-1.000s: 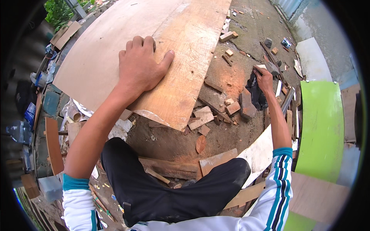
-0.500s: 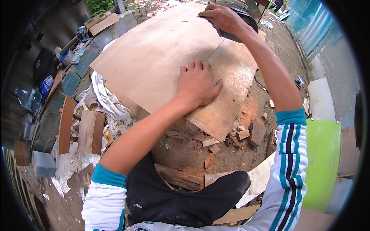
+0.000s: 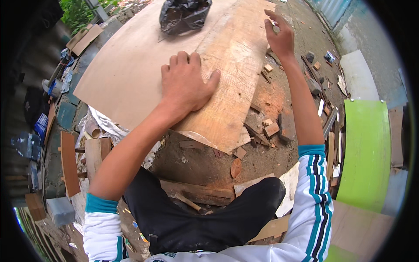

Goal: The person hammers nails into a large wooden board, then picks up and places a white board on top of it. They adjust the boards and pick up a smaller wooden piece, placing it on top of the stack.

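Note:
My left hand [image 3: 185, 83] lies with fingers spread on a large thin plywood sheet. Its fingers rest on the smooth, paler part [image 3: 131, 65], and its thumb reaches over the rougher yellowish strip [image 3: 231, 83] along the right side. My right hand [image 3: 280, 37] is raised just beyond the sheet's right edge, fingers apart and slightly curled, with nothing visibly held. At the far end of the sheet sits a crumpled black plastic bag [image 3: 183, 16], its mouth gaping; what is inside cannot be made out. Neither hand touches the bag.
Small wood offcuts [image 3: 271, 129] litter the dirt right of the sheet. A green panel [image 3: 365, 153] leans at the right wall. To the left stand a reddish wooden slat piece [image 3: 69, 163], a clear plastic bottle [image 3: 27, 146] and a block ledge. A wooden-handled tool [image 3: 187, 201] lies before my legs.
My right hand has let go of the black bag, which now sits on the sheet, and has come back toward me. My left hand stays flat on the wood. The view has shifted.

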`<action>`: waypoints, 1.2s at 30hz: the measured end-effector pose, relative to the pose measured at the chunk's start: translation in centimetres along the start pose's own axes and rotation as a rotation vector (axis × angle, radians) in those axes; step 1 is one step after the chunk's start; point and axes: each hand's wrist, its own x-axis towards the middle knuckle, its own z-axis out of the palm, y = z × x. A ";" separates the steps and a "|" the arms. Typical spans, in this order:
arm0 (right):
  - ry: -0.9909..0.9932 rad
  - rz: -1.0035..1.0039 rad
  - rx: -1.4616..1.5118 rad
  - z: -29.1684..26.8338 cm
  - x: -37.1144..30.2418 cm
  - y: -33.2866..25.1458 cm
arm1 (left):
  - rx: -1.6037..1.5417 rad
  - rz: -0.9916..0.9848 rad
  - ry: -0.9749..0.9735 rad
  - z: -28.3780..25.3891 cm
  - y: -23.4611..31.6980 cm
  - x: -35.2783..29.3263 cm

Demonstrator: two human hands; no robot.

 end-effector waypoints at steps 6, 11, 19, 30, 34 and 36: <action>-0.349 0.857 -0.198 -0.5 -24.8 15.9 | 0.090 0.035 0.036 0.9 -0.5 -0.3; -0.786 1.061 -0.438 0.7 -41.8 19.6 | 0.056 0.038 0.026 0.6 0.2 -0.2; -0.667 1.108 -0.511 3.8 -45.8 20.8 | 0.015 0.006 0.037 0.3 -0.1 -0.1; -0.942 0.832 -0.670 3.9 -45.7 22.1 | -0.050 -0.029 0.003 0.4 0.4 -0.1; -0.961 0.763 -0.647 3.2 -46.8 22.7 | -0.045 -0.037 -0.005 0.6 0.5 -0.1; -0.905 0.822 -0.567 3.4 -47.1 22.6 | -0.040 -0.020 0.004 0.7 0.3 -0.1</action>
